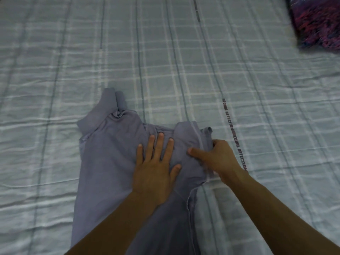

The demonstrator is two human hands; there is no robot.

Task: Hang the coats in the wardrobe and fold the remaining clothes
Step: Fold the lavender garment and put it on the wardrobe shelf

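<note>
you have the grey-blue shirt [110, 162] laid flat on the checked bedsheet [184, 61], sitting at about six o'clock in the view with its collar end pointing toward twelve and its lower part running out of sight under your forearms. your left hand [156, 170] lies flat on the middle of the chest with fingers spread and straight, pinning the cloth. your right hand [219, 161] is at the shirt's three o'clock edge, thumb on top and the other fingers tucked under the folded side panel, so it is pinching that edge. judging by this, you are mid-way through bringing the right side in over the body. keep the left palm pressing where it is so the fabric beneath does not creep as you pull; it likely makes a good line to fold against. draw the pinched edge toward nine o'clock in one smooth sweep, keeping it parallel to the seam, and let the small sleeve end at one o'clock come along rather than bunch. the sleeve at eleven o'clock is rumpled and doubled on itself, so it probably needs smoothing before its own fold. the cloth looks thin and limp, so it may wrinkle if dragged. a dark red and purple patterned fabric [316, 23] lies at two o'clock, well apart.
</note>
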